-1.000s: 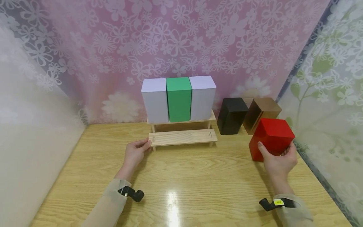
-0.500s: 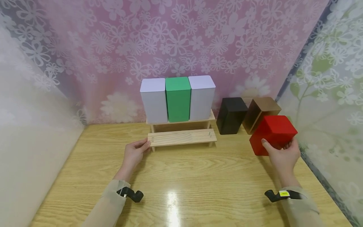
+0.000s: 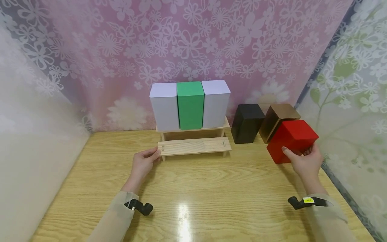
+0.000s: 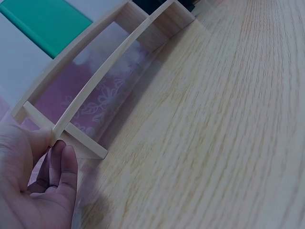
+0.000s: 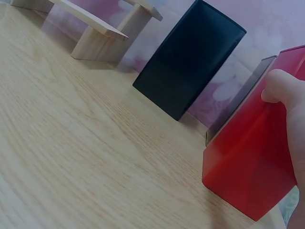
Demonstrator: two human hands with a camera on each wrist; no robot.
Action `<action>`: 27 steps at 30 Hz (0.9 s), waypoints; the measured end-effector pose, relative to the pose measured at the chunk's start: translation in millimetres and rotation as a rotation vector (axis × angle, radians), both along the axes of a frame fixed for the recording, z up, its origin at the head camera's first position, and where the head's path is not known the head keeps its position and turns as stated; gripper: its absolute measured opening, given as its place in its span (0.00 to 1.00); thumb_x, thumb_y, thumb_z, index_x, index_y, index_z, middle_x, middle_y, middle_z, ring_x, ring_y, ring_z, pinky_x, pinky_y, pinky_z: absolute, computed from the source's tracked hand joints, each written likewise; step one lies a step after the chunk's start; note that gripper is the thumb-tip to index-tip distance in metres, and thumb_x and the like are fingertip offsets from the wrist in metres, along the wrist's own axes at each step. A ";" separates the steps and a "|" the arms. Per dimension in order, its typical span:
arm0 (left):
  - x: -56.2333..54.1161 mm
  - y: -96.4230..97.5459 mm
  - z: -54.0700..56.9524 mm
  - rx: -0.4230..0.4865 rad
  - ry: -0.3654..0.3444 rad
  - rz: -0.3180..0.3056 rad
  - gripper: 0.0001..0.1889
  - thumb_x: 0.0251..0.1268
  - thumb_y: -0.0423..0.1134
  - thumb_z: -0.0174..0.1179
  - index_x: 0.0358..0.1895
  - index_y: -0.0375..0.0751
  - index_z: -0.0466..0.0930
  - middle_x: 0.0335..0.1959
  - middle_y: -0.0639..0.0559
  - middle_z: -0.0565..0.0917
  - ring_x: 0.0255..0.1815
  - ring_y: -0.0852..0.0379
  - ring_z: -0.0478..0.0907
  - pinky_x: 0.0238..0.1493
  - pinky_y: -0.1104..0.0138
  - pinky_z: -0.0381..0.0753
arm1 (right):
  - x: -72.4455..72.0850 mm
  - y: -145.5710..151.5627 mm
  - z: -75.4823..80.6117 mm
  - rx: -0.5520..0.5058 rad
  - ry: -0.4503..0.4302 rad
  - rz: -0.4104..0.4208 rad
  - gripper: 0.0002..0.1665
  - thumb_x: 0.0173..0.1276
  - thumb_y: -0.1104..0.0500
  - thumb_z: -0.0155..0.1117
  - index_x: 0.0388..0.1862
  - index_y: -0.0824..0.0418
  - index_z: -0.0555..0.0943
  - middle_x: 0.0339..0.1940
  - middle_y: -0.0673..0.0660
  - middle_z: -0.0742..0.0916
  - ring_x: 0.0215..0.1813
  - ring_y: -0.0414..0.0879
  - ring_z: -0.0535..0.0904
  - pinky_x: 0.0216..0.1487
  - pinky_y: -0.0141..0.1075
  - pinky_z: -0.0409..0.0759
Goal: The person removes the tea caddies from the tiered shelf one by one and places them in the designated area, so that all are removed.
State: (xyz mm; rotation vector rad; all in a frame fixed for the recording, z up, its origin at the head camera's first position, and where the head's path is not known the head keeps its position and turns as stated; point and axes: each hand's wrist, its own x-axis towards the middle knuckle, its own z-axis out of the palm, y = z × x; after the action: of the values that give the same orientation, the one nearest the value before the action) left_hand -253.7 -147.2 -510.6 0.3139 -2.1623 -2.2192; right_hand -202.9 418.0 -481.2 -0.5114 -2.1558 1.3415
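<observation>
My right hand (image 3: 308, 163) grips a red box (image 3: 291, 141), thumb on its near face and fingers round the far right side. The box leans to one side, in front of the brown box (image 3: 279, 119). In the right wrist view the thumb presses the red box (image 5: 252, 152) high on its side. With thumb and fingers, my left hand (image 3: 143, 164) pinches the left end of the lower step of a two-step wooden rack (image 3: 193, 147). The left wrist view shows the thumb on top of that step (image 4: 95, 78), fingers curled beneath.
On the rack's upper step stand a white box (image 3: 164, 111), a green box (image 3: 190, 109) and another white box (image 3: 216, 107). A black box (image 3: 247, 126) stands right of the rack. Floral curtains (image 3: 193, 43) border the wooden table (image 3: 187, 188) at the back and sides.
My right hand has moved the red box slightly back and to the right, and the box has tilted more. My left hand keeps its hold on the rack.
</observation>
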 end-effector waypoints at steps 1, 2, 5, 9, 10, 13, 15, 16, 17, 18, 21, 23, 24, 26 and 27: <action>0.3 0.1 0.4 0.001 0.000 0.001 0.18 0.74 0.30 0.68 0.62 0.26 0.83 0.60 0.32 0.83 0.42 0.61 0.87 0.50 0.66 0.91 | -0.8 0.8 0.4 0.003 -0.012 0.001 0.44 0.63 0.54 0.83 0.76 0.46 0.72 0.69 0.50 0.81 0.63 0.41 0.76 0.62 0.26 0.80; 0.6 0.1 0.9 0.001 -0.001 0.003 0.18 0.73 0.30 0.68 0.62 0.26 0.83 0.60 0.32 0.84 0.42 0.61 0.87 0.50 0.66 0.91 | -1.6 1.5 0.7 -0.001 -0.023 0.003 0.45 0.63 0.54 0.83 0.76 0.46 0.72 0.69 0.50 0.81 0.63 0.41 0.75 0.64 0.27 0.80; 1.1 0.2 2.1 -0.003 -0.004 0.001 0.18 0.74 0.30 0.68 0.62 0.26 0.83 0.61 0.33 0.84 0.43 0.61 0.87 0.51 0.65 0.90 | -4.3 3.5 0.7 -0.007 -0.047 0.005 0.45 0.64 0.53 0.82 0.77 0.45 0.71 0.71 0.50 0.80 0.64 0.41 0.75 0.65 0.28 0.79; 0.3 -0.1 2.8 -0.005 -0.006 0.002 0.18 0.74 0.30 0.68 0.62 0.27 0.83 0.62 0.33 0.83 0.44 0.61 0.87 0.52 0.65 0.90 | -7.7 4.8 0.0 -0.014 -0.030 0.013 0.43 0.63 0.54 0.83 0.75 0.47 0.73 0.68 0.49 0.81 0.62 0.40 0.76 0.60 0.24 0.80; 0.2 -0.1 2.9 -0.007 -0.005 0.001 0.18 0.74 0.30 0.68 0.63 0.27 0.83 0.62 0.34 0.83 0.45 0.61 0.87 0.52 0.66 0.90 | -8.4 4.9 -0.3 -0.016 -0.018 0.015 0.42 0.63 0.55 0.83 0.74 0.47 0.73 0.66 0.49 0.81 0.61 0.40 0.77 0.58 0.23 0.80; 0.8 -0.2 3.9 -0.005 -0.002 0.001 0.18 0.74 0.30 0.68 0.63 0.26 0.83 0.62 0.33 0.83 0.45 0.60 0.86 0.52 0.66 0.90 | -10.2 4.9 -0.6 -0.014 0.001 0.021 0.41 0.63 0.55 0.83 0.73 0.48 0.74 0.64 0.48 0.82 0.60 0.40 0.77 0.57 0.23 0.81; 1.4 -0.2 4.4 -0.002 0.001 0.001 0.18 0.73 0.30 0.68 0.62 0.26 0.83 0.62 0.33 0.83 0.45 0.60 0.86 0.52 0.66 0.90 | -11.0 5.2 -0.7 -0.022 -0.008 0.018 0.42 0.63 0.55 0.83 0.73 0.47 0.74 0.65 0.48 0.82 0.60 0.40 0.77 0.59 0.24 0.81; 1.7 0.1 4.6 -0.001 0.002 0.002 0.18 0.73 0.30 0.69 0.62 0.26 0.83 0.62 0.33 0.83 0.45 0.60 0.86 0.51 0.66 0.90 | -11.3 5.3 -0.7 -0.025 -0.016 0.016 0.42 0.63 0.55 0.83 0.74 0.47 0.74 0.66 0.48 0.82 0.61 0.40 0.76 0.60 0.25 0.80; 1.9 0.0 4.8 -0.002 0.001 0.003 0.18 0.73 0.30 0.69 0.62 0.26 0.83 0.62 0.33 0.83 0.45 0.60 0.86 0.51 0.66 0.90 | -11.7 5.3 -0.6 -0.027 -0.027 0.014 0.42 0.63 0.54 0.83 0.74 0.47 0.73 0.67 0.49 0.81 0.62 0.40 0.76 0.62 0.26 0.80; 2.0 0.2 4.8 -0.002 0.000 0.005 0.18 0.73 0.30 0.69 0.62 0.26 0.83 0.62 0.33 0.83 0.45 0.60 0.86 0.51 0.67 0.90 | -11.9 5.3 -0.4 -0.030 -0.036 0.012 0.43 0.64 0.54 0.83 0.75 0.46 0.73 0.67 0.49 0.81 0.62 0.40 0.76 0.63 0.27 0.80; 1.7 0.5 4.3 -0.009 -0.003 0.006 0.18 0.73 0.30 0.69 0.62 0.27 0.83 0.62 0.33 0.83 0.46 0.61 0.86 0.51 0.67 0.90 | -12.8 5.7 -0.2 -0.028 -0.055 0.010 0.44 0.64 0.53 0.82 0.76 0.46 0.72 0.70 0.50 0.80 0.64 0.41 0.75 0.67 0.29 0.79; 1.9 0.8 5.4 -0.007 -0.009 0.005 0.18 0.73 0.30 0.69 0.62 0.28 0.84 0.62 0.34 0.83 0.47 0.60 0.86 0.52 0.67 0.90 | -13.4 6.0 -0.1 -0.026 -0.060 0.010 0.44 0.64 0.53 0.82 0.77 0.46 0.71 0.70 0.50 0.80 0.64 0.42 0.75 0.67 0.30 0.79; 1.9 1.0 5.5 -0.005 -0.012 0.005 0.18 0.73 0.30 0.69 0.62 0.28 0.84 0.62 0.34 0.83 0.47 0.59 0.86 0.52 0.67 0.90 | -13.6 6.2 -0.3 -0.025 -0.057 0.010 0.44 0.64 0.53 0.82 0.76 0.47 0.71 0.69 0.50 0.80 0.64 0.41 0.75 0.67 0.30 0.79; 2.0 1.4 6.0 -0.002 -0.015 0.003 0.18 0.73 0.31 0.69 0.62 0.28 0.84 0.62 0.34 0.83 0.48 0.59 0.86 0.52 0.67 0.89 | -14.1 6.6 -0.7 -0.028 -0.061 0.008 0.44 0.64 0.53 0.82 0.76 0.47 0.72 0.69 0.50 0.81 0.64 0.41 0.75 0.68 0.30 0.79; 2.2 1.6 6.2 -0.001 -0.017 0.004 0.18 0.73 0.31 0.69 0.62 0.28 0.84 0.62 0.34 0.83 0.48 0.59 0.86 0.52 0.67 0.89 | -14.4 6.9 -1.0 -0.030 -0.064 0.006 0.44 0.64 0.53 0.82 0.76 0.47 0.72 0.68 0.49 0.81 0.64 0.41 0.75 0.68 0.30 0.79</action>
State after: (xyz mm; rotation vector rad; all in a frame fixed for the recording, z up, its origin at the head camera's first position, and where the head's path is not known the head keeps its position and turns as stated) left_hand -251.4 -145.6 -504.3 0.3375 -2.1693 -2.2217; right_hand -217.3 424.8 -482.2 -0.5667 -2.1929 1.3800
